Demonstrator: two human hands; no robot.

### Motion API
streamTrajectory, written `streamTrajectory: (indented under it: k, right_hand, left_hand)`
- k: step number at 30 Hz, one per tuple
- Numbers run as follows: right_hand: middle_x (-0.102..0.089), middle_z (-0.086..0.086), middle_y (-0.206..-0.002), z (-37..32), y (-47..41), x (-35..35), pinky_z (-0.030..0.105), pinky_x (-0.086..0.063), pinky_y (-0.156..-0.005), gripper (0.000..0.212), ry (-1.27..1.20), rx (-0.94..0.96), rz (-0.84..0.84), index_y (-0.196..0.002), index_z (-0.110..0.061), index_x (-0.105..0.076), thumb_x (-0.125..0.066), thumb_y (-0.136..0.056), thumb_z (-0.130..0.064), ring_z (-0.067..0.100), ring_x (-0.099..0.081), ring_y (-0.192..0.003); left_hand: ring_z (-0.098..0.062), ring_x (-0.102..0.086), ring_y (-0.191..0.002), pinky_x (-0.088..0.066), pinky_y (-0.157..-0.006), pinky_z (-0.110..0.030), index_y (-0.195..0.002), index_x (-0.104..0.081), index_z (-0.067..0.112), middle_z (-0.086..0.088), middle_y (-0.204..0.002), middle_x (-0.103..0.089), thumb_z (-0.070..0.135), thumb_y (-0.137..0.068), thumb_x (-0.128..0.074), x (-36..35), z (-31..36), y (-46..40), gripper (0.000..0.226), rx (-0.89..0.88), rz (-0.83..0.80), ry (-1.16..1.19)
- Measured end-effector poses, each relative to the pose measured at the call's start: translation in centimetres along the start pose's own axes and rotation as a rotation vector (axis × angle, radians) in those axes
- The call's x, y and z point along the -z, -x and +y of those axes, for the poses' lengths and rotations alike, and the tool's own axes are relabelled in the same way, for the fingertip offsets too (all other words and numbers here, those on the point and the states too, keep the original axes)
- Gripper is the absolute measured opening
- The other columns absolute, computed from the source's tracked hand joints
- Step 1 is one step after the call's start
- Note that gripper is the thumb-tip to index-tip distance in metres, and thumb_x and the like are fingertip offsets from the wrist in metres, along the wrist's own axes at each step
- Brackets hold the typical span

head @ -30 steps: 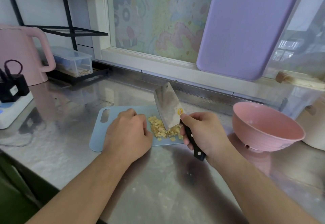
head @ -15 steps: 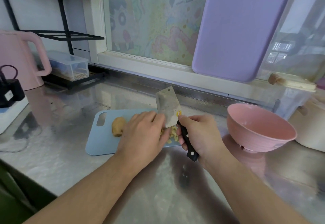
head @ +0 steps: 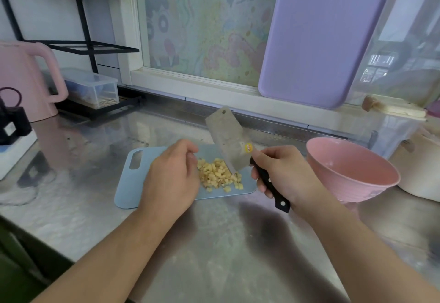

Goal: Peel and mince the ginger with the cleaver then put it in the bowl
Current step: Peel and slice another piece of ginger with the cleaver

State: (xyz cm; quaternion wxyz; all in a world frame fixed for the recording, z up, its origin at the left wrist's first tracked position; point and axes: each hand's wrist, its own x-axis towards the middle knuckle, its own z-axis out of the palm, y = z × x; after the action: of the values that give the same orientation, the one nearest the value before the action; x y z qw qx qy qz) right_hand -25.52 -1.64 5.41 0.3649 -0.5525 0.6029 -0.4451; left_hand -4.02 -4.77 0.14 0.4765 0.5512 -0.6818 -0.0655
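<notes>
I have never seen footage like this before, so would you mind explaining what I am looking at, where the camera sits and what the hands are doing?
There is no machine here: these are a person's two bare hands, filmed by one wide-angle camera worn on the head, looking forward and down.

The surface is a steel counter. On it lies a pale blue cutting board with a small heap of diced ginger. To the right stands an empty pink bowl.

The right hand grips the black handle of a cleaver, whose blade tilts up with its lower corner at the ginger pile. The left hand rests on the board beside the pile, fingers loosely curled; I cannot tell whether it holds anything.

A pink kettle, a clear box and a purple board sit behind.
</notes>
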Motion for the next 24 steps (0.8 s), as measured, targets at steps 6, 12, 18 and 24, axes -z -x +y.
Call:
streamTrajectory:
  k: [6,12,18,24]
  right_hand:
    - [-0.062,0.007,-0.056,-1.6,1.2,-0.5,0.026,-0.035,-0.041,0.031,0.270,-0.013,-0.143,-0.086,0.004,-0.068,-0.055,-0.103,-0.019,0.023,-0.044,-0.040]
    - [-0.068,0.023,-0.062,-1.5,1.8,-1.8,0.022,-0.037,-0.037,0.040,0.350,-0.077,-0.192,-0.088,0.011,-0.067,-0.056,-0.102,-0.025,0.026,-0.050,-0.041]
    - [-0.070,0.016,-0.059,-1.5,1.7,-2.3,0.028,-0.045,-0.043,0.038,0.374,-0.097,-0.150,-0.085,0.009,-0.066,-0.053,-0.100,-0.023,0.027,-0.053,-0.039]
    - [-0.067,0.014,-0.054,-1.5,1.9,-2.6,0.029,-0.043,-0.044,0.035,0.317,-0.065,-0.119,-0.075,-0.004,-0.065,-0.052,-0.101,-0.024,0.026,-0.051,-0.039]
  left_hand:
    - [-0.004,-0.060,-0.082,-0.049,-0.074,-0.038,-0.113,-0.053,0.028,0.015,-0.097,-0.064,0.019,-0.107,-0.043,1.0,0.3,-0.4,0.015,0.234,0.086,0.116]
    - [0.006,-0.058,-0.081,-0.038,-0.065,-0.016,-0.112,-0.056,0.025,0.014,-0.096,-0.063,0.015,-0.104,-0.047,1.4,0.4,-0.6,0.015,0.302,0.116,0.142]
    - [-0.005,-0.061,-0.069,-0.045,-0.063,-0.015,-0.092,-0.063,0.027,0.011,-0.077,-0.065,0.016,-0.092,-0.063,2.0,0.1,-0.6,0.011,0.278,0.071,0.123]
    - [-0.002,-0.062,-0.073,-0.056,-0.070,-0.030,-0.085,-0.064,0.036,0.019,-0.079,-0.066,0.028,-0.088,-0.074,3.0,-1.8,0.8,0.013,0.160,-0.188,-0.102]
